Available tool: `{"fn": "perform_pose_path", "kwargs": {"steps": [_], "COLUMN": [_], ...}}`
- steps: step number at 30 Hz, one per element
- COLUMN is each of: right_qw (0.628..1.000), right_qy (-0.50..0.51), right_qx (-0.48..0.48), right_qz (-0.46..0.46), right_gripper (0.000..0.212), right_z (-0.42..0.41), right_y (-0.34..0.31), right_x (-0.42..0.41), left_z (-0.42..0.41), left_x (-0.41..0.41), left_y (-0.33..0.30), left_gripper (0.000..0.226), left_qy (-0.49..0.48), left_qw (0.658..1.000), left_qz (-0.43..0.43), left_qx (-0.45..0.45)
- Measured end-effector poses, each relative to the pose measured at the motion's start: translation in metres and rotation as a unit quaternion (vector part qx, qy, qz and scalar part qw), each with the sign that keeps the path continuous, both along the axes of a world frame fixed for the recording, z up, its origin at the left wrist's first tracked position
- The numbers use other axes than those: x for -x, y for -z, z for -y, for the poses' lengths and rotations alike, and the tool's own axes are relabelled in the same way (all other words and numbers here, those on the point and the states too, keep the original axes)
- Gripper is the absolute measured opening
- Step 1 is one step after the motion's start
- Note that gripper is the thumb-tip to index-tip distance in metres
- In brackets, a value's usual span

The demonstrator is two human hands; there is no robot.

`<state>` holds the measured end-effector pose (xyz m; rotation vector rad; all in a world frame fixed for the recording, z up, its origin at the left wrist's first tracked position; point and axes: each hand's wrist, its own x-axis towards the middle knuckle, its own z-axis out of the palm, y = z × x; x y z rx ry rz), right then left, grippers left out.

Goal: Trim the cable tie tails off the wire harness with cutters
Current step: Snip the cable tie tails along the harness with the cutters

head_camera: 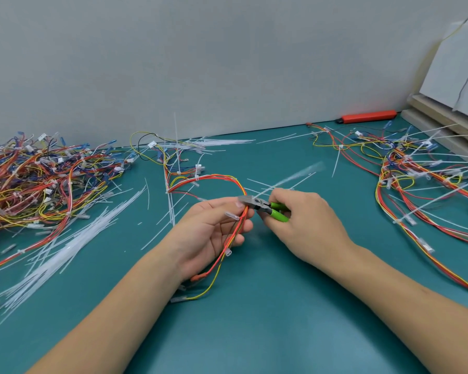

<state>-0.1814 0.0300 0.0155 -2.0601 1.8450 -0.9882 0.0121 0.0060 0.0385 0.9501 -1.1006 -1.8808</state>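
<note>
The left hand (214,228) grips a red-and-yellow wire harness (227,182); the right hand (305,220) squeezes green-handled cutters (265,209) against it.

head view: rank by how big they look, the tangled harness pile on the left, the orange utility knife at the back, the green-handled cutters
1. harness pile, by far the largest.
2. Orange utility knife and green-handled cutters: similar apparent length; the knife lies farther away, so no firm ranking.

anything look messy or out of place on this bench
Yes. Loose white cut-off tie tails lie scattered over the green table, thickest at the left. A tangled heap of harnesses sits far left. An orange tool lies alone by the back wall.
</note>
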Motion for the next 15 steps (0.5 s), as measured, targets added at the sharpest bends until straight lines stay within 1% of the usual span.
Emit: {"fn": "perform_pose_path", "kwargs": {"steps": [3,6,8,10,11,13,15], "right_qw": [1.0,1.0,1.0,1.0,1.0,1.0,1.0], "right_qy": [0.025,0.02,-0.003,-0.018,-0.015,-0.01,-0.015], "right_qx": [-0.005,-0.001,-0.001,-0.007,-0.011,-0.013,-0.012], "right_qz": [-0.008,-0.008,-0.014,-0.02,-0.019,-0.014,-0.017], "right_gripper": [0.036,0.035,0.029,0.015,0.014,0.021,0.021], "right_z": [-0.0019,-0.0034,-0.0033,-0.0041,-0.0049,-0.0056,-0.006], "right_y": [-0.0012,-0.0019,-0.0022,-0.0029,-0.0037,-0.0057,-0.0074], "right_x": [-0.0006,-0.0017,0.0,0.0011,0.001,0.0009,0.0004], "left_z": [0.0003,-0.0003,-0.0007,-0.0009,-0.0009,-0.0008,-0.0007], "left_x": [0.0009,0.0006,0.0004,0.0008,0.0012,0.0016,0.0014], "left_y": [0.0005,0.0004,-0.0001,-0.0011,-0.0016,-0.0023,-0.0022], "left_gripper": [0.021,0.02,0.02,0.022,0.023,0.026,0.027], "left_qy": [0.0,-0.001,-0.001,0.0,0.001,0.0,-0.001], "left_qw": [1.0,1.0,1.0,1.0,1.0,1.0,1.0], "left_qz": [0.011,0.007,0.006,0.007,0.007,0.009,0.012], "left_qx": [0.002,0.001,0.0,0.0,-0.001,-0.003,-0.004]}}
